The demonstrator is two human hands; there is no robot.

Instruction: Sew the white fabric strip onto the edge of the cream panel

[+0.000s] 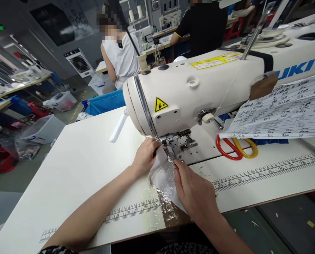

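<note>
A piece of white fabric (162, 173) lies under the needle area of a white sewing machine (178, 95) and hangs toward the table's front edge. My left hand (146, 155) is closed on the upper left of the fabric, right beside the presser foot (174, 141). From the other side, my right hand (195, 188) grips a slender metal tool (169, 152), tweezers or thread snips; I cannot tell which. Its tips point up at the fabric near the needle. My fingers partly hide the tool's rear end.
Scissors with red and yellow handles (230, 148) lie to the right under handwritten paper sheets (284, 109). A printed ruler strip (268, 173) runs along the tabletop (94, 158). Two people sit at other machines behind; plastic bins (43, 128) stand on the floor at left.
</note>
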